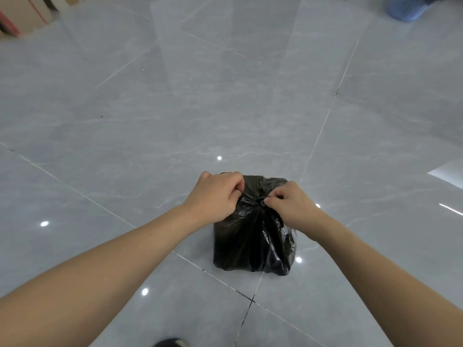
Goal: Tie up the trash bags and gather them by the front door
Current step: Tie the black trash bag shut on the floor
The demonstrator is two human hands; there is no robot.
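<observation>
A two-handed grip is kept on the gathered neck of the black trash bag (253, 241), low in the middle of the frame.

The plastic at the neck is pinched by the curled fingers of the left hand (213, 196) and the right hand (292, 204), with the bag stood on the grey tiled floor (175, 108). The tying step is judged to be in hand; next, the ends would need to be pulled apart firmly. No door is seen.
</observation>
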